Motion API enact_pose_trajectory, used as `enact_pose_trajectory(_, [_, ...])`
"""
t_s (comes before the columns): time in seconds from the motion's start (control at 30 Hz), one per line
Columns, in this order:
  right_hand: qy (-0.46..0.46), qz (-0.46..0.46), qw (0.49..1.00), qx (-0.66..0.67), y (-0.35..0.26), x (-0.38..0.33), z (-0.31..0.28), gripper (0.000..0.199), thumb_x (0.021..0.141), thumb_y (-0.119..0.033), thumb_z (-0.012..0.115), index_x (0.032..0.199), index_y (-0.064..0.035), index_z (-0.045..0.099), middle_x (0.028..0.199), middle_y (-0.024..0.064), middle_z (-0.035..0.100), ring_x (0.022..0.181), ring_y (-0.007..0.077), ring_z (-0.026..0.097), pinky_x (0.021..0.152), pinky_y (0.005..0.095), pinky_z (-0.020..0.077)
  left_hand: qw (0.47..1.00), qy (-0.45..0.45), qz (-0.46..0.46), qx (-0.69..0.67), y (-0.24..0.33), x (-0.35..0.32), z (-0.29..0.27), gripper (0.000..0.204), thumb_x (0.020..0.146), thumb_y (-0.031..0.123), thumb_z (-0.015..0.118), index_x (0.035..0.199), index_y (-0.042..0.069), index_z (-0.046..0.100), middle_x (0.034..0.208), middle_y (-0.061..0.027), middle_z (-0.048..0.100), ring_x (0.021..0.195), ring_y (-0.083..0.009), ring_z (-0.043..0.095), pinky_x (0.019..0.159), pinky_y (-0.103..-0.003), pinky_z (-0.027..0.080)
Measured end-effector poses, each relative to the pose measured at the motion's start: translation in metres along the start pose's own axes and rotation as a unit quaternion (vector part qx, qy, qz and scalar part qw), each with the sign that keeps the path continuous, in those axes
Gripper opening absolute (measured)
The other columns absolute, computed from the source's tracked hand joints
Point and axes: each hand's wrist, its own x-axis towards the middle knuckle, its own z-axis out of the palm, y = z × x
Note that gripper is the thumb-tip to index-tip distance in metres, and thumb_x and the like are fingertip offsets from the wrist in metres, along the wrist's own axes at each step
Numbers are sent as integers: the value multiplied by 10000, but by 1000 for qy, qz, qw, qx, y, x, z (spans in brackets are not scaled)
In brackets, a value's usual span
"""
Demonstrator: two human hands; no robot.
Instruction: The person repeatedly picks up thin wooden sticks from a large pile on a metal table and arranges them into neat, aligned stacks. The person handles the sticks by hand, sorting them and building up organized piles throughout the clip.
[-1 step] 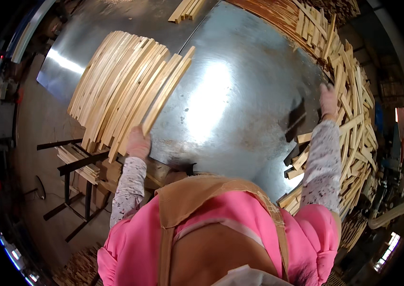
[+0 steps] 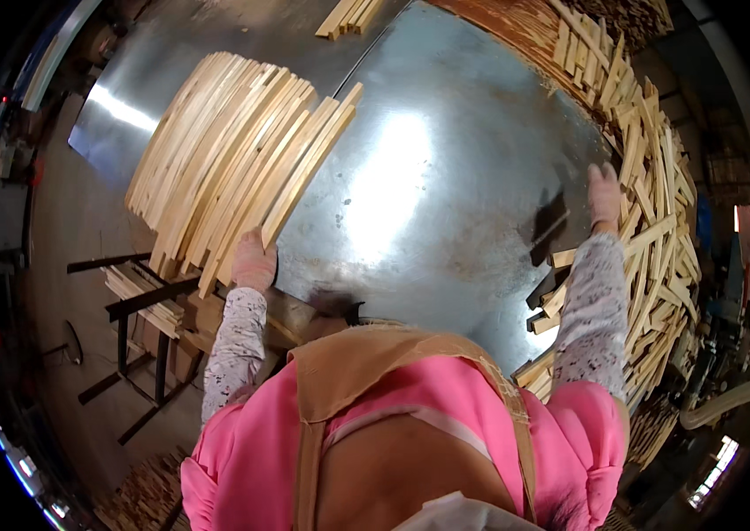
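A row of pale wooden strips (image 2: 216, 150) lies side by side on the metal tabletop (image 2: 472, 150), left of centre. My left hand (image 2: 254, 262) is closed round the near ends of the strips at the row's right edge, with its fingers partly hidden. On the right, my right hand (image 2: 604, 193) is stretched forward beside a heap of loose wooden strips (image 2: 649, 221). Its fingers are extended and a little apart, and I see nothing in them.
A few strips (image 2: 350, 16) lie at the far edge of the table. Short pieces (image 2: 554, 301) jut over the metal near my right forearm. Left of the table stands a dark metal frame (image 2: 161, 354) beside stacked wood (image 2: 145, 296). A reddish board (image 2: 503, 31) borders the far right.
My right hand has come slightly nearer and to the left, and its fingers look more spread. My left hand stays at the strip ends, with only a slight shift.
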Motion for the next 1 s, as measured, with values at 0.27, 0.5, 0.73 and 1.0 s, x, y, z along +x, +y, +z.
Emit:
enact_pose_trajectory(0.27, [-14, -33, 994, -100, -13, -130, -24, 571, 947, -332, 698, 1439, -45, 659, 1337, 231, 725, 1263, 421, 664, 1105, 513, 509, 953, 70, -68, 288, -7, -26, -36, 531, 936, 325, 738, 1394, 72, 650, 1181, -178, 741, 1147, -387, 678, 1028, -483, 532])
enact_pose_trajectory(0.5, [83, 139, 945, -283, 83, -122, -114, 690, 940, -464, 714, 1520, -114, 588, 1366, 165, 704, 1319, 364, 613, 1125, 493, 486, 917, -107, -119, 367, 68, -17, -79, 953, 989, 456, 656, 1758, 120, 204, 1774, -213, 292, 1649, -342, 243, 1316, -482, 215])
enact_pose_trajectory(0.73, [69, 346, 918, -178, 194, -45, -173, 807, 948, -645, 663, 1520, -83, 567, 1308, 251, 729, 1276, 431, 658, 1087, 526, 517, 964, 40, 224, 138, 108, 46, 13, 826, 958, 401, 754, 1634, 33, 454, 1645, -249, 474, 1518, -423, 457, 1264, -465, 370])
enact_pose_trajectory(1.0, [-77, 129, 967, -207, 297, 11, -109, 927, 981, -706, 587, 1651, -85, 433, 1463, 350, 608, 1419, 447, 574, 1154, 497, 489, 813, -401, 219, -362, 495, 5, 111, 721, 1075, 312, 624, 1614, -106, 391, 1604, -264, 519, 1434, -312, 567, 1211, -376, 429])
